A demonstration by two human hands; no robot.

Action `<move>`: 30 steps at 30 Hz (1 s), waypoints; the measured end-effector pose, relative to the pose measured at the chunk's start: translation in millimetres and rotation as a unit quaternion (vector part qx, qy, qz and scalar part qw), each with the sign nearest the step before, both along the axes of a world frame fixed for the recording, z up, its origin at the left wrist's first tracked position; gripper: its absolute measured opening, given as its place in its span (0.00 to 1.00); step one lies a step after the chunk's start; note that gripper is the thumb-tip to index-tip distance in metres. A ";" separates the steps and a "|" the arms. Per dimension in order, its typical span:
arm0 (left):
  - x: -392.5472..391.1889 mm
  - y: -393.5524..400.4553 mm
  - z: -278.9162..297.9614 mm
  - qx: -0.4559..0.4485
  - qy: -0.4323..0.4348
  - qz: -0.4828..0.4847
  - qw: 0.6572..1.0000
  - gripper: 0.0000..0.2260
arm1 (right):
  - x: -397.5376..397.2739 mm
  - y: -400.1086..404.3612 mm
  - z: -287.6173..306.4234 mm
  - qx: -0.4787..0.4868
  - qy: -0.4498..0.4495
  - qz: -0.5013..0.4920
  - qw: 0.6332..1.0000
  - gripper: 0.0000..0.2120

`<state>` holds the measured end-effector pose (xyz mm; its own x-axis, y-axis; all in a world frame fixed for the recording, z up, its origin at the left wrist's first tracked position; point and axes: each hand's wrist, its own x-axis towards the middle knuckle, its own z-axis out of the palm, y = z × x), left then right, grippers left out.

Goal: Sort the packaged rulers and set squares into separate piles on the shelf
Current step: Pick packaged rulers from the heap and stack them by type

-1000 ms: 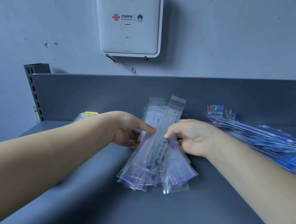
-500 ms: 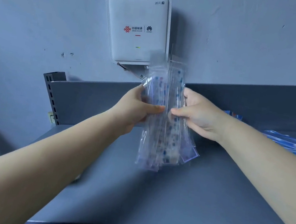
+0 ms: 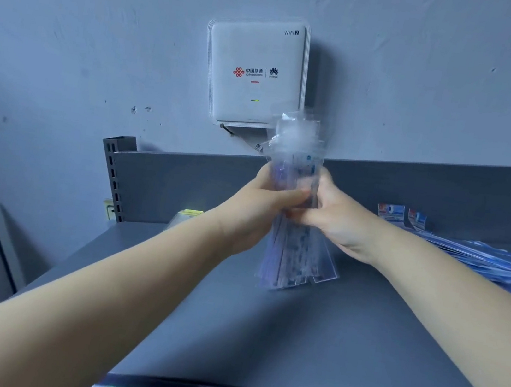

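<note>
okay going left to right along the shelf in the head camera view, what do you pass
Slotted shelf upright → yellow-topped packet → left hand → bundle of clear packaged rulers → right hand → pile of blue packages.

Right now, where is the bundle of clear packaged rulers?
In the head view, the bundle of packaged rulers is centre frame, held upright above the shelf by the left hand and right hand, below the wall router.

Bare shelf (image 3: 308, 340) lies open below the hands; blue packets (image 3: 502, 263) crowd its right; back panel (image 3: 183, 182) blocks behind.
</note>
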<state>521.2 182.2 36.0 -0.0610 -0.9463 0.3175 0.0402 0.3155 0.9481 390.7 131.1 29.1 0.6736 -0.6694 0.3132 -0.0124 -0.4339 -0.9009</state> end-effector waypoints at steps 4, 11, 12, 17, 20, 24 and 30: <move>-5.1 -1.6 -4.5 0.002 -0.001 0.057 0.998 0.25 | -2.7 7.8 -12.1 0.003 0.056 -0.049 0.997 0.36; -7.0 7.2 -2.6 -0.028 0.055 0.027 0.998 0.17 | -13.6 10.5 -11.8 -0.074 0.055 -0.128 0.988 0.27; -5.9 9.4 -2.9 -0.040 0.063 0.001 0.997 0.15 | -15.9 8.7 -7.7 -0.092 0.052 -0.136 0.985 0.28; -7.7 14.4 -15.6 -0.037 0.128 -0.025 0.991 0.17 | -22.1 10.0 2.4 -0.152 0.121 -0.141 0.971 0.28; -4.4 18.6 -19.6 0.003 0.141 0.000 0.990 0.14 | -20.2 10.0 3.6 -0.190 0.149 -0.154 0.958 0.28; 14.1 26.6 -14.7 0.037 0.074 0.048 0.995 0.07 | -19.5 8.2 19.4 -0.237 0.260 -0.130 0.927 0.28; 56.3 45.5 -4.6 -0.082 -0.126 0.296 0.943 0.39 | -12.6 11.6 30.7 -0.305 0.440 -0.091 0.840 0.27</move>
